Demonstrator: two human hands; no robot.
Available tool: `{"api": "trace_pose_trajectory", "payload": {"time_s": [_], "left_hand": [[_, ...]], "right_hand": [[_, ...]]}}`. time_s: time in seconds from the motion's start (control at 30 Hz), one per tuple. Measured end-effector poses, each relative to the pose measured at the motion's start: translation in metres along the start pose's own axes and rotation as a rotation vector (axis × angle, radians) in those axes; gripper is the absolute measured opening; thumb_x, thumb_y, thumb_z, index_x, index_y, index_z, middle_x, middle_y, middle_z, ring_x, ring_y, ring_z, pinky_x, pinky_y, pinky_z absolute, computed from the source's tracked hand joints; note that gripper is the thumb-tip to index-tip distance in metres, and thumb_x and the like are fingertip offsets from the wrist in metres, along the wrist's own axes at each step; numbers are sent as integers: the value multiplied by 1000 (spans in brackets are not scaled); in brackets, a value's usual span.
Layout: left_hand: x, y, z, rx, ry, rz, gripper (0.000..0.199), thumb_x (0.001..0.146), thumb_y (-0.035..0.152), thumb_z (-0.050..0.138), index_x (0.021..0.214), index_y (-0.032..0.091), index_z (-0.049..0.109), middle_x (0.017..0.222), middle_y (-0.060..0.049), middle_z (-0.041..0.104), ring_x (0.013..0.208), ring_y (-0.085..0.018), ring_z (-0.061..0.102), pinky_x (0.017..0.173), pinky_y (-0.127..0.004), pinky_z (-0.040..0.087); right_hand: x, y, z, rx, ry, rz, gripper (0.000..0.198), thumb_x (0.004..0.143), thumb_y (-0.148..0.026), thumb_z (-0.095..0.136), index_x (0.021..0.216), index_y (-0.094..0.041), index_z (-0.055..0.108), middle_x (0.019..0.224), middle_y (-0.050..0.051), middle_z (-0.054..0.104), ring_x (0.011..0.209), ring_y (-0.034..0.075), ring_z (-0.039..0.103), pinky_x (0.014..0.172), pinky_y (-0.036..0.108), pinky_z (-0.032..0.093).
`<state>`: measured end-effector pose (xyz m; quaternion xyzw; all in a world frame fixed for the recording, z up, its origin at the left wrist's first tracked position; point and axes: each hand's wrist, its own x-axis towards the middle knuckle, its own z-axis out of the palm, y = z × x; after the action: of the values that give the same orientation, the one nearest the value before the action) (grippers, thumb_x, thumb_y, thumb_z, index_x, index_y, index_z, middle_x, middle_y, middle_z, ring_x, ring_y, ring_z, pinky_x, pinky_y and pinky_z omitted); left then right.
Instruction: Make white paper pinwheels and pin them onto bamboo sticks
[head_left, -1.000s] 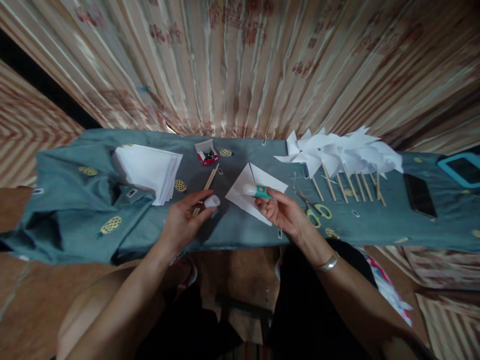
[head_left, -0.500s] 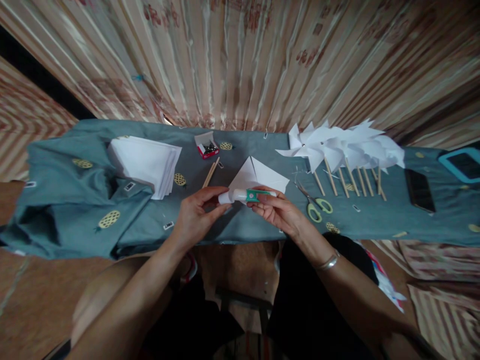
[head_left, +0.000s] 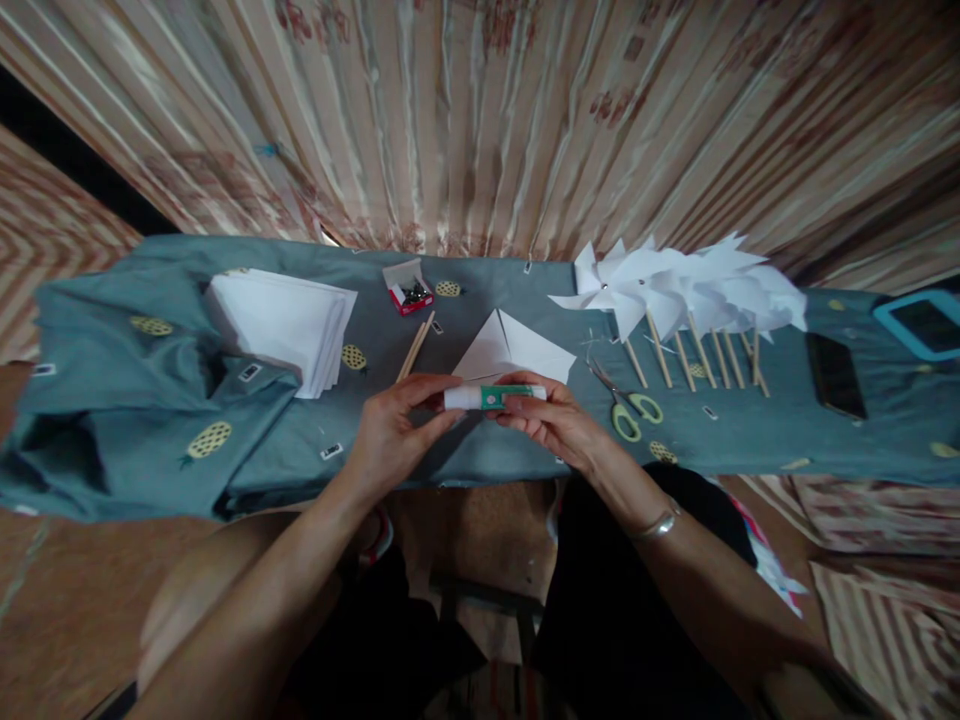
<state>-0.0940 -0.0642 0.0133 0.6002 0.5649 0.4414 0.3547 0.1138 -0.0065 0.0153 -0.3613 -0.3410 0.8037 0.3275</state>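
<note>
A white and green glue stick [head_left: 491, 398] lies level between my two hands, above the near part of the table. My right hand [head_left: 551, 425] is closed round its green-labelled end. At the white cap end, my left hand [head_left: 397, 425] pinches with thumb and fingers. Cap and tube are in one straight line. Just behind the hands rests a white paper square [head_left: 525, 345] with cuts running in from its corners; the hands and glue stick hide its near part.
To the left are stacked white paper sheets [head_left: 281, 325], a red box of pins [head_left: 410, 290] and wooden sticks [head_left: 416, 345]. Rightward lie scissors [head_left: 626, 400], several paper pinwheels [head_left: 675, 285] on sticks, a dark phone [head_left: 836, 375] and a blue-framed device [head_left: 922, 325]. A blue-green cloth [head_left: 480, 470] covers the table.
The white cap, earlier a little tilted against the tube, now sits straight and closer on the glue stick. The hands have barely moved, and the view has shifted slightly.
</note>
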Motion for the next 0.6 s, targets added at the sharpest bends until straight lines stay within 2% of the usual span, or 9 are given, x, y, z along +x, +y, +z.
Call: {"api": "trace_pose_trajectory", "payload": {"time_s": [0.23,0.4,0.5,0.6], "left_hand": [[-1,-3,8,-81,-31,2,35,77,39,75,106,19,75,105,-9,76,96,-24,70,90,-36,54],[-1,0,10,-123,-43,-49,29,75,38,75,97,18,76,100,-9,77,95,-24,71,89,-36,55],[5,-7,-2,-170,71,-134,36,72,40,77,97,16,75,96,-8,77,86,-22,71,80,-32,56],[15,-21,-22,-80,301,-180,40,70,42,76,99,15,73,95,-6,77,83,-20,70,75,-29,56]], "right_hand": [[1,9,3,-11,-54,22,31,63,-26,89,88,-19,74,83,-1,78,71,12,75,71,19,62],[-1,12,3,-90,-66,-15,33,70,-32,85,98,-21,74,92,1,78,77,13,74,76,24,61],[-2,4,-2,-151,-16,-70,38,71,-35,84,105,-24,72,100,2,77,84,14,74,76,24,59],[-6,-6,-10,-243,36,-133,39,72,-37,84,106,-24,72,103,3,77,85,13,73,74,23,57]]}}
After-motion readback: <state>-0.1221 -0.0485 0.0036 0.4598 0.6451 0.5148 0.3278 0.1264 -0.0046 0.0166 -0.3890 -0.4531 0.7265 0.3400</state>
